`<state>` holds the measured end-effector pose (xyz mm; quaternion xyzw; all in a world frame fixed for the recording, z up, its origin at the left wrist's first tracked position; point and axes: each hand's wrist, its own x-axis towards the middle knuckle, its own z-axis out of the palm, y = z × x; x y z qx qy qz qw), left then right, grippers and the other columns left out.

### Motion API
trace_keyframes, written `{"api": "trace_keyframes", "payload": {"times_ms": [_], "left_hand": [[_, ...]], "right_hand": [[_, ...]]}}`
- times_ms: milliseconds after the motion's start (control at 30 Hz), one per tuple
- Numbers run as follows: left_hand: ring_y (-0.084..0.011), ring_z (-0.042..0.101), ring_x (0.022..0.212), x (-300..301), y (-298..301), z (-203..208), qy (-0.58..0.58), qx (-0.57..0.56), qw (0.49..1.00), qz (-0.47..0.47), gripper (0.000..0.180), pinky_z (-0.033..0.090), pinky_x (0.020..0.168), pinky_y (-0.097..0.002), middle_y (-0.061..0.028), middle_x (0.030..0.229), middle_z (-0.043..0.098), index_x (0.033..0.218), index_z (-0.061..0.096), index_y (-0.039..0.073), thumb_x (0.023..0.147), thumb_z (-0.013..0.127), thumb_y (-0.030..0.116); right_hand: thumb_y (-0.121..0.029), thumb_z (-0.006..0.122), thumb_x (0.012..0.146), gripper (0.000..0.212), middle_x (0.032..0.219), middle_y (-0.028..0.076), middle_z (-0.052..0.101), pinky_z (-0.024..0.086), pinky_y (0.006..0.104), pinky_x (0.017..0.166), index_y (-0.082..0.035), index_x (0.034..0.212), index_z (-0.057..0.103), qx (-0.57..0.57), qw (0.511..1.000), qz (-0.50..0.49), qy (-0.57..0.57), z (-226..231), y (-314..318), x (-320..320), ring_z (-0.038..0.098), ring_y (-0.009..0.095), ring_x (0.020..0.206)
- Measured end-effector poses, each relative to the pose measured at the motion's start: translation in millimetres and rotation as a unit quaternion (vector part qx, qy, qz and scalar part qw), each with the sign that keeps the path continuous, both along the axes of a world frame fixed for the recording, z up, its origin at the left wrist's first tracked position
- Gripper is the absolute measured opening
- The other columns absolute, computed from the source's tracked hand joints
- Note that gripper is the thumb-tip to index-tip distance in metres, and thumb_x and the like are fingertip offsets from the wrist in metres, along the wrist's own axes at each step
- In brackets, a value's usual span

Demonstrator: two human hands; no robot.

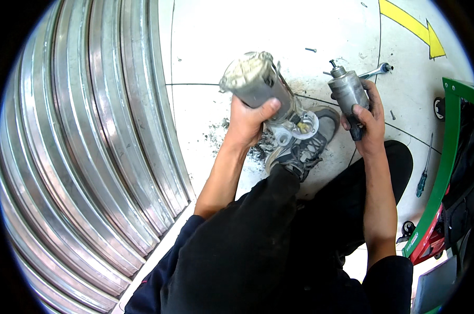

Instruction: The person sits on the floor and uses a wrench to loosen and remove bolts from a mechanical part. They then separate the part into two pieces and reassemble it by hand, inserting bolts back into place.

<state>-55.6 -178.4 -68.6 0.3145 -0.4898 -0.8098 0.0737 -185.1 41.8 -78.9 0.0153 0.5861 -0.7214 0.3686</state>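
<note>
the grey cylindrical housing (260, 86) slants, its long axis running from a pale, rough end at the upper left down to a lower end at the right, where a white plastic ring (311, 125) shows over the shoe (326, 128). the grey metal cylinder (348, 93) leans less: its thin dark tip points up and a little left, its black narrow end down and slightly right

the housing lies in the grasp of the left hand (246, 119), with the pale end above the fingers and the white ring beyond the thumb, to its lower right; the thumb is pressed across the near side, and the other fingers are mostly hidden behind. the metal cylinder lies against the right hand (372, 125), gripped between the thumb in front and fingers curled round its far side, its wide body above the thumb tip and the black end below it

both forearms reach up and forward, the left tilting rightward, the right nearly upright. just beyond the right fingers lies a ratchet wrench (378, 70); a small bolt (393, 115) is right of them, and a screwdriver (422, 183) farther down and right
</note>
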Motion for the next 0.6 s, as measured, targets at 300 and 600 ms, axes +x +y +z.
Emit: {"api": "trace_keyframes", "payload": {"times_ms": [300,600], "left_hand": [[-0.0228,0.061,0.105,11.9,18.5,3.8,-0.101,-0.132,0.986,-0.007,0.068,0.050,0.092,-0.0350,-0.0131,0.116,0.062,0.130,0.049,-0.003,0.074,0.086,0.010],[-0.0368,0.052,0.123,62.5,35.7,-20.2,0.090,-0.512,0.846,-0.118,0.081,0.045,0.102,-0.0513,-0.0175,0.127,0.047,0.130,0.047,0.009,0.062,0.091,0.017]], "right_hand": [[-0.014,0.077,0.069,0.057,0.096,0.018,0.070,0.053,0.0329,0.082,0.002,0.122,0.060,0.218,0.912,0.220,0.270,57.6,24.2,-23.3,0.070,0.026,0.084],[-0.025,0.077,0.078,0.062,0.100,0.017,0.070,0.052,0.0319,0.079,0.008,0.127,0.057,0.200,0.977,0.038,0.057,3.6,-4.1,6.2,0.067,0.022,0.088]]}}
